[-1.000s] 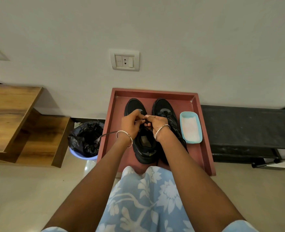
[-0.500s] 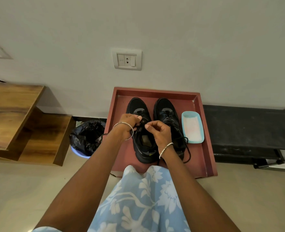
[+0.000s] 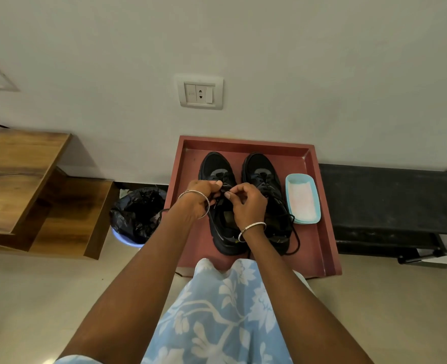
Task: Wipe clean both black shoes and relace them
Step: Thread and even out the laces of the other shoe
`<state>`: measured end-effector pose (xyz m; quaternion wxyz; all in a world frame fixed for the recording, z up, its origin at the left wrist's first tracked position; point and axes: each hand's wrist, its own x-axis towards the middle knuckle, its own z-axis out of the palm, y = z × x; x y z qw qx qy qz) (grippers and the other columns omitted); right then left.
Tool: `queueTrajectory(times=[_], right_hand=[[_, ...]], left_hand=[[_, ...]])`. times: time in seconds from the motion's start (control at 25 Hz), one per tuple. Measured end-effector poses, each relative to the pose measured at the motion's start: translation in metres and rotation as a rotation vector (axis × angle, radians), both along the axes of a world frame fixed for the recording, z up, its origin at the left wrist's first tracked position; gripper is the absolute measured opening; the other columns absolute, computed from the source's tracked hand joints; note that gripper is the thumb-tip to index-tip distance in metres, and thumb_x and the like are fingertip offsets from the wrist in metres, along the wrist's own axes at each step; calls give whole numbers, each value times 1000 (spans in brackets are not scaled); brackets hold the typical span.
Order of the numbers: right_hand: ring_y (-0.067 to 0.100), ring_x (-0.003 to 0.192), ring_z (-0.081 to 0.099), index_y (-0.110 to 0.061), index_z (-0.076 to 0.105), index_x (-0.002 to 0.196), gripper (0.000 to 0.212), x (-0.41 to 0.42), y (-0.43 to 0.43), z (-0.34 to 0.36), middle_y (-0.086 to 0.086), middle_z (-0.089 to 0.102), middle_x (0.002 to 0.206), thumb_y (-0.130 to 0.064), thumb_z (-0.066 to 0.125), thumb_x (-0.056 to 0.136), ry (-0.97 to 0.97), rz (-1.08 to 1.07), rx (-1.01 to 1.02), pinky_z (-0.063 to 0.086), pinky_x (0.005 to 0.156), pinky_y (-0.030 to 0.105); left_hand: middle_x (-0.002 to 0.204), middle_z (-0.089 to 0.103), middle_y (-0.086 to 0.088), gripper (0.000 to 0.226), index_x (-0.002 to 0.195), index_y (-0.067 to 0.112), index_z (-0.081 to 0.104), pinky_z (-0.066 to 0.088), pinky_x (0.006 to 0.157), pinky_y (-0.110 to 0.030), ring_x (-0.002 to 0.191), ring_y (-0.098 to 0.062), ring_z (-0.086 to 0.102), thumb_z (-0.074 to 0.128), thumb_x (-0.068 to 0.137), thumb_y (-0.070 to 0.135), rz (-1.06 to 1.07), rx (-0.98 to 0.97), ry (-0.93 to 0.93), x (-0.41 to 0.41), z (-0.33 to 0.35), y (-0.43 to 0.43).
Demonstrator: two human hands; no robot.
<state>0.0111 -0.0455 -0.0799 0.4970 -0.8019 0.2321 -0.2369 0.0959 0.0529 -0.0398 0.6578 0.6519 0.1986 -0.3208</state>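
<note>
Two black shoes stand side by side, toes to the wall, on a red tray [image 3: 319, 243]. Over the left shoe [image 3: 216, 166] both hands work the black lace. My left hand [image 3: 198, 197] pinches the lace at the upper eyelets, and my right hand [image 3: 246, 203] pinches the lace just beside it, fingers curled. The right shoe [image 3: 261, 169] has its lace ends trailing loose over the tray near its heel. My hands hide the lace and the tongue area of the left shoe.
A light blue dish [image 3: 302, 198] holding a white cloth sits on the tray's right side. A bin with a black bag [image 3: 138, 214] stands left of the tray, a wooden shelf [image 3: 20, 179] further left, a black rack [image 3: 390, 200] to the right. A wall lies just behind.
My hands have drawn apart from the clasped spot at mid-shoe, and the right wrist has dropped toward the heel. The camera has tilted slightly; the shoes have not moved.
</note>
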Motion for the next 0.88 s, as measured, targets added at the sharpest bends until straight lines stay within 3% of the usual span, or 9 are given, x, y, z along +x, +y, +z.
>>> queueTrajectory(times=[0.12, 0.2, 0.28, 0.4, 0.56, 0.64, 0.76, 0.88], right_hand=[[14, 76, 65, -7, 71, 85, 6, -9, -8, -7, 1, 70, 81, -5, 77, 83, 39, -89, 159, 44, 67, 3], [13, 80, 67, -9, 70, 87, 6, -18, -9, -10, 0, 70, 85, -5, 74, 87, 55, -109, 232, 46, 71, 3], [13, 85, 68, -10, 68, 88, 6, -20, -7, -14, 1, 71, 89, -6, 71, 90, 51, -125, 284, 52, 77, 12], [15, 87, 70, -11, 66, 85, 9, -17, -3, -18, 2, 73, 89, -7, 68, 93, 39, -182, 382, 55, 82, 22], [15, 86, 72, -11, 63, 81, 20, -15, -6, -18, 2, 77, 83, 5, 63, 93, -64, -110, 729, 55, 88, 27], [18, 92, 71, -10, 61, 83, 19, -14, -8, -17, 6, 77, 89, 6, 62, 93, -100, -68, 860, 54, 93, 30], [25, 100, 68, -11, 59, 85, 16, -12, -10, -18, 7, 77, 92, 2, 62, 94, -98, -32, 958, 51, 102, 40], [22, 91, 67, -11, 60, 84, 18, -10, -11, -19, 4, 76, 83, 4, 62, 93, -96, -81, 980, 51, 102, 42]], left_hand=[[78, 66, -7, 12, 90, 4, 61, 56, 71, -31, 68, -16, 64, 53, 97, 1, 171, -104, 70, 3, -9, 1], [76, 62, -11, 13, 89, 0, 59, 60, 61, -25, 63, -17, 63, 49, 99, -1, 331, -170, 86, 1, -16, 0], [73, 62, -13, 15, 86, -1, 57, 57, 53, -22, 58, -17, 64, 49, 99, -1, 409, -168, 17, -4, -25, -3], [73, 64, -11, 17, 82, 5, 53, 58, 63, -25, 58, -15, 65, 51, 98, -2, 462, -131, -86, -13, -35, -10], [73, 64, -11, 22, 79, 7, 50, 53, 50, -20, 49, -9, 63, 52, 97, -4, 483, -117, -119, -12, -50, -9], [72, 64, -10, 22, 79, 8, 50, 52, 48, -20, 49, -10, 63, 51, 96, -5, 489, -136, -100, -11, -52, -8], [72, 64, -10, 20, 80, 7, 51, 53, 50, -21, 49, -12, 63, 52, 96, -6, 511, -146, -65, -11, -53, -8], [72, 63, -13, 14, 85, 2, 54, 51, 45, -20, 46, -11, 62, 51, 95, -9, 552, -164, -46, -9, -58, -11]])
